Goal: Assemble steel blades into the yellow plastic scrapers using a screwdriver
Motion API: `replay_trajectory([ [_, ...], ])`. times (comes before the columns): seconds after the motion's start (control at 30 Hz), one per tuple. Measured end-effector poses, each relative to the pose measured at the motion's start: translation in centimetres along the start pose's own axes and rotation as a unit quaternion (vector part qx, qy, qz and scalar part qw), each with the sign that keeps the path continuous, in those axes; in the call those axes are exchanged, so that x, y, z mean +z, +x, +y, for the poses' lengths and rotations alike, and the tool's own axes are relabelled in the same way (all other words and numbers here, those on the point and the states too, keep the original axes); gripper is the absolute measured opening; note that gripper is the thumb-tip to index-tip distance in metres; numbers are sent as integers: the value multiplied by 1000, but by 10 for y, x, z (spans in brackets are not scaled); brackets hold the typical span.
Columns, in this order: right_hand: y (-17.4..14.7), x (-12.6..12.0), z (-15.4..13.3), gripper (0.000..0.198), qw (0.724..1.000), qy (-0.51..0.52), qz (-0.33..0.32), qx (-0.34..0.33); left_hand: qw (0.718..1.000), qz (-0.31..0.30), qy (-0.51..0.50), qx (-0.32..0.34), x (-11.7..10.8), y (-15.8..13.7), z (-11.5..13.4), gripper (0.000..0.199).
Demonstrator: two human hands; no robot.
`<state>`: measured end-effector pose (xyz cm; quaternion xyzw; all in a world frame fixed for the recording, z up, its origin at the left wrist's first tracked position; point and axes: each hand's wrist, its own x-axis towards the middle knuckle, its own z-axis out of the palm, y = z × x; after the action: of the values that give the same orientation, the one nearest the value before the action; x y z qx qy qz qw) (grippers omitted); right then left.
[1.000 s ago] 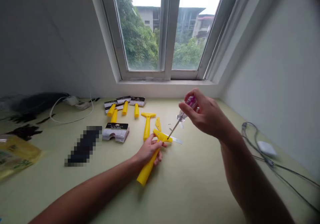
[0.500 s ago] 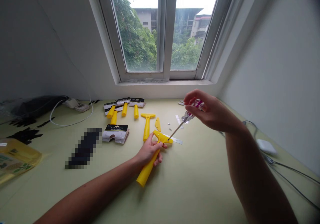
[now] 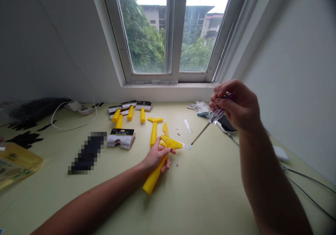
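Observation:
My left hand (image 3: pixel 156 157) is wrapped round the handle of a yellow scraper (image 3: pixel 152 180), its T-shaped head pointing up and right. My right hand (image 3: pixel 240 104) grips a screwdriver (image 3: pixel 201 133) by its clear and purple handle; the tip is apart from the scraper head, to its right. By the head, a metal blade (image 3: pixel 187 146) sticks out from behind it. A second yellow scraper (image 3: pixel 153 133) lies just beyond, beside a loose yellow plate (image 3: pixel 165 128). Tiny screws or nuts (image 3: pixel 178 134) and another blade (image 3: pixel 188 126) lie further off. Nearer me is a small metal piece (image 3: pixel 177 165).
Several packaged yellow-handled scrapers (image 3: pixel 130 112) lie at the back, with a cardboard sleeve (image 3: pixel 121 137) in front. A pixelated dark object (image 3: pixel 88 153) and a yellow pouch (image 3: pixel 19 163) are left. Gloves (image 3: pixel 201 107), a dark device (image 3: pixel 227 124) and cables (image 3: pixel 296 172) lie right.
The screwdriver tip has come away from the scraper head as my right hand moved up and right. A small metal piece now shows on the table below the head. My left hand keeps its hold.

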<state>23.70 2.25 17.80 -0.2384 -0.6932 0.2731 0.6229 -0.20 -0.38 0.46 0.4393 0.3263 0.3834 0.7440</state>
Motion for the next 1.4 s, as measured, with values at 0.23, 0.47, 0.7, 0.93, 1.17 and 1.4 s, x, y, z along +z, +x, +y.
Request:
replay_trajectory([
  [0.23,-6,13,-5,10,988,-153,-26,12,1000,-7,13,-8,1,0,2,38],
  [0.47,-10,38,26,14,849,-396,-339,92,1000,11,6,4,2,-1,3,39],
  [0.7,-23,45,88,28,782,-359,-461,216,1000,14,-11,24,2,-1,5,40],
  [0.93,-35,45,110,22,778,-285,-472,301,999,29,-11,22,5,0,5,35],
  [1.17,-34,42,112,22,758,-174,-493,390,999,33,2,25,5,-1,4,30],
  [1.4,-32,40,111,23,746,-94,-502,427,999,18,-10,30,7,-4,8,35],
])
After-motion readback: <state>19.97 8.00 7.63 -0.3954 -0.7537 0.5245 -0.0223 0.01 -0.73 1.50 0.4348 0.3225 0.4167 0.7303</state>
